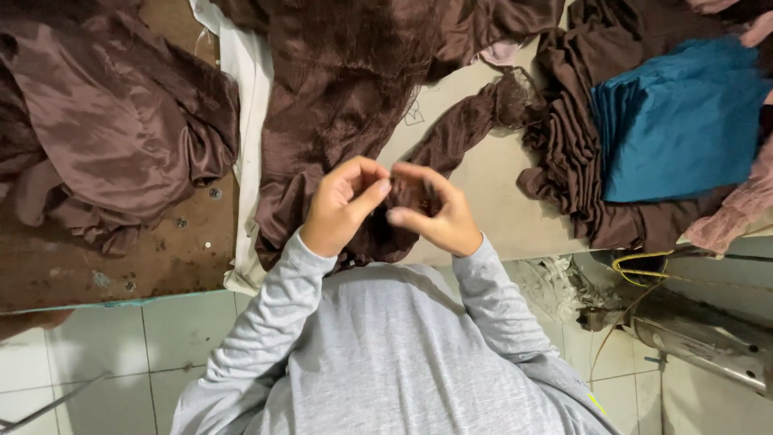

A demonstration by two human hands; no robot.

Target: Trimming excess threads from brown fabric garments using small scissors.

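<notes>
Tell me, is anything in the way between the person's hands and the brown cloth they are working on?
Nothing visible. The left hand and the right hand already pinch the brown cloth between their fingertips, right at the edge of the pale table. The other cloth piles lie off to the sides.

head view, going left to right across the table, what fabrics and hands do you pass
crumpled brown satin heap → white cloth strip → left hand → right hand, both pinching the brown fabric → folded brown stack → teal folded fabric

Head view, steeply down, close
</notes>
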